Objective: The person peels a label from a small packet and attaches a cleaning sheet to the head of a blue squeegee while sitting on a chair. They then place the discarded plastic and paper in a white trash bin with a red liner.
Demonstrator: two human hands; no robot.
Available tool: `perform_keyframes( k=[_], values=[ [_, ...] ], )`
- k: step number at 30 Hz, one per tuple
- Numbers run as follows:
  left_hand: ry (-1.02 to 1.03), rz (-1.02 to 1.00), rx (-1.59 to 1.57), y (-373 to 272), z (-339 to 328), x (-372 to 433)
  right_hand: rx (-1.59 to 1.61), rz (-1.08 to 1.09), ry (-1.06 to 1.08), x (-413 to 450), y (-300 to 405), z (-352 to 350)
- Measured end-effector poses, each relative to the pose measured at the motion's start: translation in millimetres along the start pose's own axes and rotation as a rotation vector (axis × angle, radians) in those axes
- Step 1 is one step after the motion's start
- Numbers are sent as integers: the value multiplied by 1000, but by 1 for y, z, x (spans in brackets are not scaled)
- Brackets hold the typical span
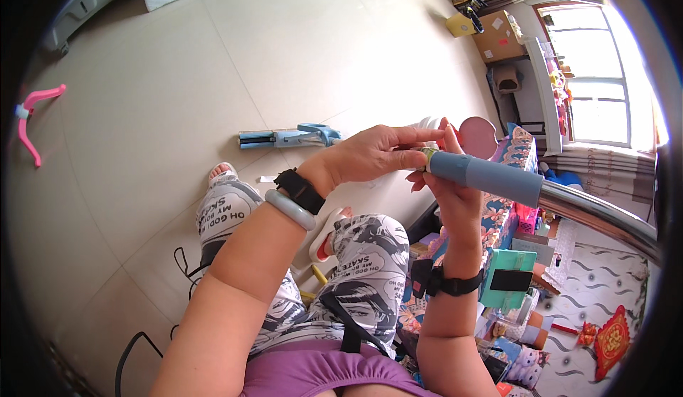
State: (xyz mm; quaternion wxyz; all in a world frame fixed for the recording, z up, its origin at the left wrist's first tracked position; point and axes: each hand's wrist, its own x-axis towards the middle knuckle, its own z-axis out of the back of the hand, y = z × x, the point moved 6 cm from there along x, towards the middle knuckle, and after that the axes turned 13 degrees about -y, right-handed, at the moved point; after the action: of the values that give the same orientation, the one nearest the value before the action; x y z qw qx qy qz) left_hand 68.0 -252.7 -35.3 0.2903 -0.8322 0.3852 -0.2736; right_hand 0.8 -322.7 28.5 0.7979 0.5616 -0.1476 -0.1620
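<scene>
A metal pole with a blue plastic sleeve point(485, 178) slants from the right edge to both hands. At the sleeve's near end, my left hand point(373, 151) has its thumb on a small yellow-green patterned piece point(426, 158), its other fingers stretched out beyond. From below, my right hand point(451, 189) supports the same end of the sleeve, partly hidden behind it. A blue plastic mop head with a handle-like bracket point(291, 136) lies on the floor beyond my left wrist.
A patterned cloth-covered table point(501, 210) with boxes and a green case point(509, 279) stands at the right. A pink plastic stand point(29, 117) is at far left. A cardboard box point(499, 37) sits near the window. Black cables point(133, 343) hang at lower left.
</scene>
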Motion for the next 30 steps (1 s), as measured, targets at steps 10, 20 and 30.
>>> perform_keyframes(
  k=[10,20,30],
  values=[
    [-154,-160,212,5,0,6,75,-69,11,10,-5,6],
    [-471,-694,864,16,-35,-41,-323,130,40,-39,9,20],
    [-459,-665,1106,0,-1,-24,-101,40,-232,-14,8,21]
  ],
)
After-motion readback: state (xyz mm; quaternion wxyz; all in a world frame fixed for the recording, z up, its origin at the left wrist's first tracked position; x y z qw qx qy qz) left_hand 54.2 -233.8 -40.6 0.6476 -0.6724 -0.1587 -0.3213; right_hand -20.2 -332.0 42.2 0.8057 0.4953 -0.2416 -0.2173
